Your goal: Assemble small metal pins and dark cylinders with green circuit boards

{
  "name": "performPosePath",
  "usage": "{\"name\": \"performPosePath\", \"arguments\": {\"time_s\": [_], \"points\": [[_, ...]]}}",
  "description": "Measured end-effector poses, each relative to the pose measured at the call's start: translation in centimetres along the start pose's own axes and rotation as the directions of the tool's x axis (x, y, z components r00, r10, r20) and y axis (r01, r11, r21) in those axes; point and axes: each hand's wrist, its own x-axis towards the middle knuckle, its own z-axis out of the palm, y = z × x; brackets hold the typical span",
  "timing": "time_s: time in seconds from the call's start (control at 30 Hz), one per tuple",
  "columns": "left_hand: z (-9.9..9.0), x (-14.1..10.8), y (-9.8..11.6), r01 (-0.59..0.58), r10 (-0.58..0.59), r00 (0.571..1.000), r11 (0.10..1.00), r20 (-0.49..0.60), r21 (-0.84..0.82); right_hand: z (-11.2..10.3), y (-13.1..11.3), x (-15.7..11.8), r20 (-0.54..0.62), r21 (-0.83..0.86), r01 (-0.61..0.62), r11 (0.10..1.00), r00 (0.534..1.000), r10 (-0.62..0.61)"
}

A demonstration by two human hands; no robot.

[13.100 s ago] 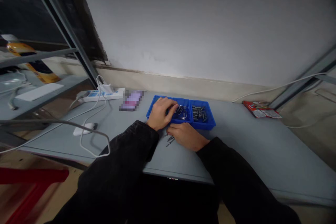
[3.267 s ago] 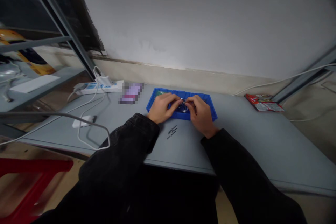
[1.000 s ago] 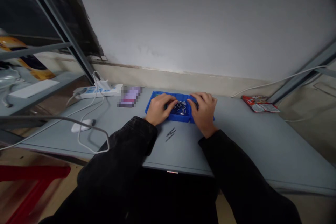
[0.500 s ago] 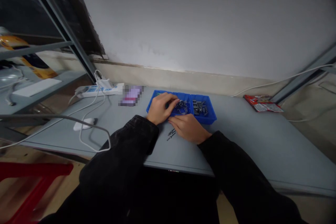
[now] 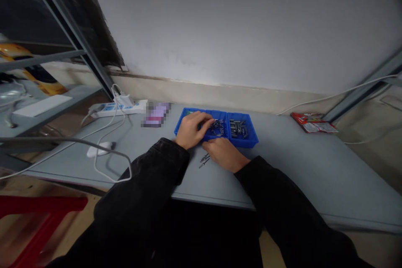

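A blue tray (image 5: 253, 144) with three compartments sits on the grey table (image 5: 292, 180). Over its left and middle compartments curls my left hand (image 5: 192, 130), fingers bent and tips partly hidden. My right hand (image 5: 226, 154) is closed against the tray's front edge, close to the left; whatever its fingers hold is out of sight. Thin metal pins (image 5: 219, 127) fill the middle compartment, and short dark metal cylinders (image 5: 239, 129) lie in the right one. Beside my right hand, several slim metal pieces (image 5: 204, 160) with thicker sections rest on the table.
At the back left are a power strip (image 5: 122, 108) and a pixelated purple item (image 5: 156, 114). White cables loop past a small white object (image 5: 100, 149). A red packet (image 5: 314, 123) lies at the right, a red stool (image 5: 44, 205) at the lower left.
My right hand's fingers have curled in a little more at the tray's front. My left hand keeps nearly the same pose, and the view has shifted slightly.
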Motion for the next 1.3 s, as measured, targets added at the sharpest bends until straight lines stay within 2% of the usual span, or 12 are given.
{"name": "performPosePath", "arguments": {"time_s": [0.27, 0.53, 0.8, 1.07, 1.3], "points": [[-0.03, 0.00, 0.01, 0.001, -0.001, 1.000, 1.000, 0.008, -0.001, -0.07, -0.33, 0.10, -0.030, 0.060, -0.021, 0.998, 0.999, 0.023], [0.12, -0.05, 0.06, -0.007, 0.007, 1.000, 1.000, -0.006, 0.001, 0.11, -0.66, -0.07, -0.072, 0.139, 0.034, 0.990, 0.997, -0.025], [0.03, -0.03, 0.07, -0.001, 0.001, 1.000, 1.000, 0.004, -0.002, 0.44, -0.38, 0.05, -0.099, 0.128, 0.046, 0.991, 0.995, -0.033], [0.04, 0.01, 0.16, -0.006, 0.006, 1.000, 1.000, -0.003, 0.001, 0.56, -0.18, 0.05, -0.073, 0.146, 0.028, 0.989, 0.997, -0.018], [0.10, -0.07, 0.02, -0.010, 0.010, 1.000, 1.000, -0.003, -0.005, 0.58, -0.20, 0.04, -0.118, 0.167, 0.022, 0.986, 0.993, -0.002]]}}
